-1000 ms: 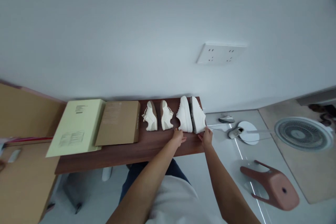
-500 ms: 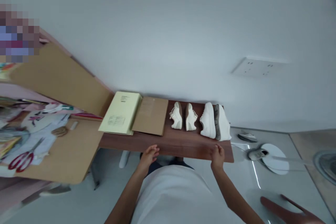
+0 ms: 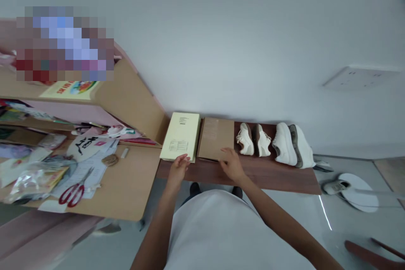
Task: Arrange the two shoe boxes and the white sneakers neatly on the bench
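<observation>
One yellow box (image 3: 181, 135), one brown box (image 3: 217, 133) and four pale shoes (image 3: 285, 143) line the worktop (image 3: 268, 176); the left hand (image 3: 177, 171), half open and empty, is by the yellow; the right hand (image 3: 233, 166), loosely open, perhaps touches the brown.

Dim, cool light; glare streak (image 3: 325, 213) on floor (image 3: 303, 207); edges stretched.

The wooden bench (image 3: 278, 179) carries a cream box (image 3: 181, 133), cardboard box (image 3: 215, 137) and four shoes (image 3: 285, 143).

Hands (image 3: 232, 165) near two boxes (image 3: 218, 133), pale shoes (image 3: 286, 145) alongside
</observation>
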A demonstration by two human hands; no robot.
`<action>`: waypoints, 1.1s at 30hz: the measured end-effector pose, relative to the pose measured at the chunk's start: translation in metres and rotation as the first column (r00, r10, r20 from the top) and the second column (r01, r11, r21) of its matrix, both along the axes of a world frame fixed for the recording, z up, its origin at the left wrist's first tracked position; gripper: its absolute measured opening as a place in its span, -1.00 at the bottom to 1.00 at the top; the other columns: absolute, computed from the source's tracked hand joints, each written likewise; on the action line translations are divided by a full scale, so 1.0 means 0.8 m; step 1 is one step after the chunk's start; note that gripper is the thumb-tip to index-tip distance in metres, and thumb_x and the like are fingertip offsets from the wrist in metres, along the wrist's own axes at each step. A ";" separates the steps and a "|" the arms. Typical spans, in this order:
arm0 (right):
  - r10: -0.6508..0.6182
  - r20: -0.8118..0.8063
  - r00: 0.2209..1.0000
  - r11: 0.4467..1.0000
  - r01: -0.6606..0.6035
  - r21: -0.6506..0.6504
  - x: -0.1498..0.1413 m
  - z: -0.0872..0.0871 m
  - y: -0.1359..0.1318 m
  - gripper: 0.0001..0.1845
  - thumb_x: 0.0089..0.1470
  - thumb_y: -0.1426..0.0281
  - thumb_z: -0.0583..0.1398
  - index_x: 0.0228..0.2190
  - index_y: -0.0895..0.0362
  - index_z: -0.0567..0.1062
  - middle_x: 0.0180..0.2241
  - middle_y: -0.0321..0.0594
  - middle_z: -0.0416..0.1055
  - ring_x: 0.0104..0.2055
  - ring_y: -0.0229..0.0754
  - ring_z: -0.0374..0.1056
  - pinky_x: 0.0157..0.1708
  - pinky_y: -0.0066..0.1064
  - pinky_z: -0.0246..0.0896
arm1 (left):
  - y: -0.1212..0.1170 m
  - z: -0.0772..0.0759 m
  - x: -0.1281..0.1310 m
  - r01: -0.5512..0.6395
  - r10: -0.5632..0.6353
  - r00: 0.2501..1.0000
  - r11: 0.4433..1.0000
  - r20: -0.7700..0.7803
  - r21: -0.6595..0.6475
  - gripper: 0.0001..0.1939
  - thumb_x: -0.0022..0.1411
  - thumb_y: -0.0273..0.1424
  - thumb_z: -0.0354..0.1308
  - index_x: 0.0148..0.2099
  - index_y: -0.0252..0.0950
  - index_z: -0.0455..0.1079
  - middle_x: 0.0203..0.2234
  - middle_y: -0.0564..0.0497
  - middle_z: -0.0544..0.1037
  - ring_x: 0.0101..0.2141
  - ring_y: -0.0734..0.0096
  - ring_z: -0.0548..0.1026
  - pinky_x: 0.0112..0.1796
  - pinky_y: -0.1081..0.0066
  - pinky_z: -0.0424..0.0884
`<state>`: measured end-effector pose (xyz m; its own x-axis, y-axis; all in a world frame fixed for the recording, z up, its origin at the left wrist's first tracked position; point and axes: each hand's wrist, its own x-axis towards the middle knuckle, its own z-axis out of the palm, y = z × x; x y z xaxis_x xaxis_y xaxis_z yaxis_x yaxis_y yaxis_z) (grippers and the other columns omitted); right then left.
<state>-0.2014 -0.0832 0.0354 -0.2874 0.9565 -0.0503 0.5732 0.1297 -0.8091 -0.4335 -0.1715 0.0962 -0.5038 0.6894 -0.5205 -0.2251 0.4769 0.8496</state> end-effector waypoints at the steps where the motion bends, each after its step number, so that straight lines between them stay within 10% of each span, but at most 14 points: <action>1: 0.103 0.202 0.974 0.993 -0.114 0.044 -0.013 -0.003 0.001 -0.39 0.13 0.27 0.22 0.21 0.04 0.36 0.30 0.05 0.24 0.34 0.24 0.13 0.23 0.19 0.10 | -0.002 0.003 -0.013 0.014 -0.014 1.000 1.000 0.001 -0.002 -0.50 0.12 -0.10 0.32 0.03 -0.26 0.48 -0.04 -0.20 0.61 -0.06 0.18 0.59 -0.04 0.22 0.44; 7: 0.145 0.757 0.638 0.961 -0.274 0.046 -0.030 -0.031 0.004 -0.16 0.16 0.53 0.10 0.38 -0.18 0.06 0.46 -0.18 -0.11 0.46 0.31 -0.18 0.22 0.37 0.04 | -0.039 0.002 -0.086 0.085 -0.084 0.996 0.995 0.029 -0.044 -0.52 0.13 -0.10 0.30 0.02 -0.25 0.47 -0.01 -0.23 0.60 -0.06 0.16 0.59 -0.08 0.25 0.43; 17: 0.047 0.764 0.644 0.980 -0.179 0.091 -0.022 -0.022 0.018 -0.21 0.16 0.60 0.00 0.36 -0.13 0.16 0.43 -0.15 0.01 0.46 0.26 -0.16 0.23 0.35 0.03 | -0.039 -0.007 -0.158 0.124 -0.122 0.991 0.992 0.063 -0.035 -0.52 0.06 -0.13 0.36 -0.01 -0.25 0.49 -0.08 -0.18 0.63 -0.11 0.21 0.60 -0.13 0.30 0.44; 24: -0.060 0.180 0.982 0.993 0.040 0.112 -0.092 -0.008 0.001 -0.36 0.18 0.32 0.11 0.28 0.14 0.28 0.30 0.07 0.25 0.35 0.10 0.17 0.31 0.06 0.11 | -0.035 -0.033 -0.189 -0.013 0.017 0.998 0.998 -0.067 0.059 -0.56 0.12 -0.12 0.27 -0.05 -0.30 0.50 -0.47 0.00 0.57 -0.33 0.31 0.58 -0.22 0.34 0.46; 28: -0.229 -0.208 0.951 0.966 0.196 -0.166 -0.162 -0.005 0.008 -0.33 0.19 0.05 0.13 0.24 0.08 0.32 0.24 0.03 0.34 0.26 0.07 0.30 0.19 -0.01 0.30 | -0.006 -0.048 -0.201 0.078 -0.069 0.988 0.995 -0.139 0.056 -0.58 0.16 -0.18 0.27 0.00 -0.31 0.50 -0.37 -0.06 0.62 -0.23 0.24 0.60 -0.12 0.27 0.49; 33: -0.349 -0.270 0.897 0.892 0.229 -0.390 -0.213 -0.004 0.026 -0.15 0.14 -0.03 0.18 0.32 0.13 0.20 0.36 0.06 0.16 0.36 0.07 0.17 0.30 -0.07 0.14 | 0.043 -0.066 -0.213 0.139 -0.125 0.971 0.989 -0.202 0.054 -0.42 0.20 -0.24 0.31 0.22 -0.29 0.36 0.21 -0.26 0.44 0.20 0.12 0.41 0.20 0.18 0.30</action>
